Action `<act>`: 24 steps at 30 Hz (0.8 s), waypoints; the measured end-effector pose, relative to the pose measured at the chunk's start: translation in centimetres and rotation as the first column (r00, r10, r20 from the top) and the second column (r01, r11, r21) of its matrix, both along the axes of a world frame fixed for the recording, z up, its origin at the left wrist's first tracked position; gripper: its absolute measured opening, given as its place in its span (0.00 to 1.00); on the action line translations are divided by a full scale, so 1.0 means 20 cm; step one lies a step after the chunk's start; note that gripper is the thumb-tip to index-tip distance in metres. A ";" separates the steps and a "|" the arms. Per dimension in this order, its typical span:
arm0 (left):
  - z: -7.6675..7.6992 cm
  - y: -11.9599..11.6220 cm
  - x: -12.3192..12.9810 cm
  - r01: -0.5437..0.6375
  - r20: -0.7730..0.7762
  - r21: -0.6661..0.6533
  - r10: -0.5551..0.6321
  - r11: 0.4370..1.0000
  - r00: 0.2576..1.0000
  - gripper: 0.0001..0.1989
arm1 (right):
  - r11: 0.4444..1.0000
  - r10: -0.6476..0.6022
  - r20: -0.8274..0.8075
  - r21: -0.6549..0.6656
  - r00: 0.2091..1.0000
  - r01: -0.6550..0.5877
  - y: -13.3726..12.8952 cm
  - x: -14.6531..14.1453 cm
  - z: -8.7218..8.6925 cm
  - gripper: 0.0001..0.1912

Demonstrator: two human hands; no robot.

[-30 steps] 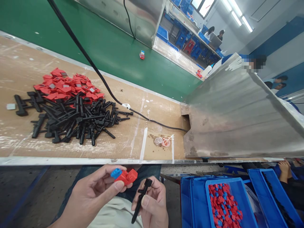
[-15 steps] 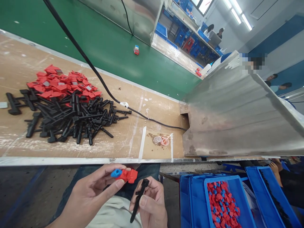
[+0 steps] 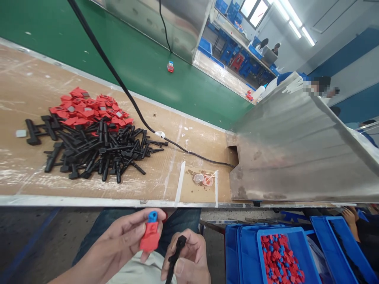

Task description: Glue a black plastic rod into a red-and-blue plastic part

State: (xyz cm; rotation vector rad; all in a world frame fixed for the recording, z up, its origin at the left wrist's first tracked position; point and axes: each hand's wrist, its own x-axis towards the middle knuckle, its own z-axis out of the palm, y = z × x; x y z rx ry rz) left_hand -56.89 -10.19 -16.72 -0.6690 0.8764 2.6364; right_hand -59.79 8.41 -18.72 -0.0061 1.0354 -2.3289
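Observation:
Between the thumb and fingers of my left hand [image 3: 126, 238] is a small red plastic toy part [image 3: 150, 236] with a blue end [image 3: 152, 216] pointing away from me. My right hand [image 3: 192, 252] pinches a black plastic toy gun part [image 3: 175, 258], its thick end tilted up. The two pieces are apart, both held over my lap below the table's front edge. On the table, a heap of black gun parts [image 3: 103, 152] lies in front of a pile of red plastic pieces [image 3: 91, 108].
A black cable [image 3: 118, 81] crosses the cardboard-covered table [image 3: 160, 185] into a metal partition [image 3: 296, 157]. Small cups with sticks [image 3: 207, 180] stand between tape strips. A blue bin [image 3: 309, 256] of red-and-blue parts is at lower right, near another person's hand [image 3: 350, 221]. A green belt [image 3: 133, 75] runs behind.
My left hand has turned the red part, so its blue end points away from me instead of left. My right hand keeps the black part, now slightly lower. The view has shifted slightly.

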 end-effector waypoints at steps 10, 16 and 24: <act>-0.04 -0.03 -0.02 0.168 -0.009 0.378 -0.177 0.911 0.984 0.23 | 0.998 0.065 -0.052 -0.007 0.997 -0.066 0.04 0.04 -0.08 0.21; -0.02 -0.02 -0.04 0.179 0.017 0.285 -0.192 0.942 0.981 0.27 | 0.993 0.110 -0.044 0.050 0.993 -0.108 0.06 0.04 -0.11 0.24; 0.10 0.02 -0.04 0.265 0.095 -0.038 -0.261 0.963 0.961 0.37 | 0.984 0.132 0.001 0.117 0.991 -0.131 0.05 0.01 0.00 0.22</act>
